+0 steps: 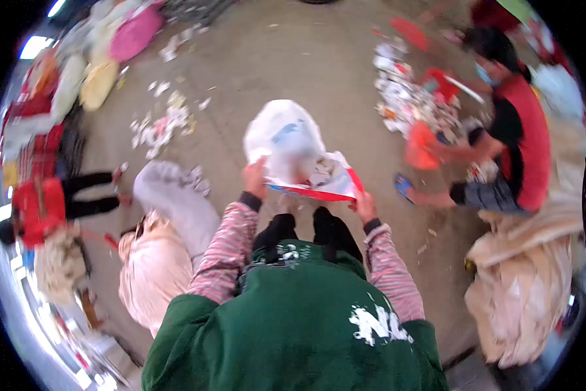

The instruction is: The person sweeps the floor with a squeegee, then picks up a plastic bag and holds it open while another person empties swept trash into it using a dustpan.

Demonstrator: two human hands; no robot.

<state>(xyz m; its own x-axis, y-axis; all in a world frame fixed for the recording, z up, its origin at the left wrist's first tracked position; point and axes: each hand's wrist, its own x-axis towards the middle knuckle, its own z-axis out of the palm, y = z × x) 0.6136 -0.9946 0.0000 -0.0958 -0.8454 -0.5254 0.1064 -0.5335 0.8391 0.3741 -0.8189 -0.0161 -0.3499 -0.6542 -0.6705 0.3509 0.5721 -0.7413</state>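
A large white plastic bag (273,124) with blue print and a red edge is stretched between my two hands, in front of my legs. My left hand (255,177) is closed on the left side of its rim. At the right corner of the red edge, my right hand (364,206) grips the same bag. Crumpled pale scraps (322,172) show inside the mouth; part of the contents is blurred, so I cannot make it out.
Scrap heaps lie on the floor, a small one (165,125) ahead left and a larger one (410,91) ahead right. A masked person (524,130) sits by the larger heap with an orange object (422,146). Stuffed sacks (156,267) stand left; another person (42,205) is beyond.
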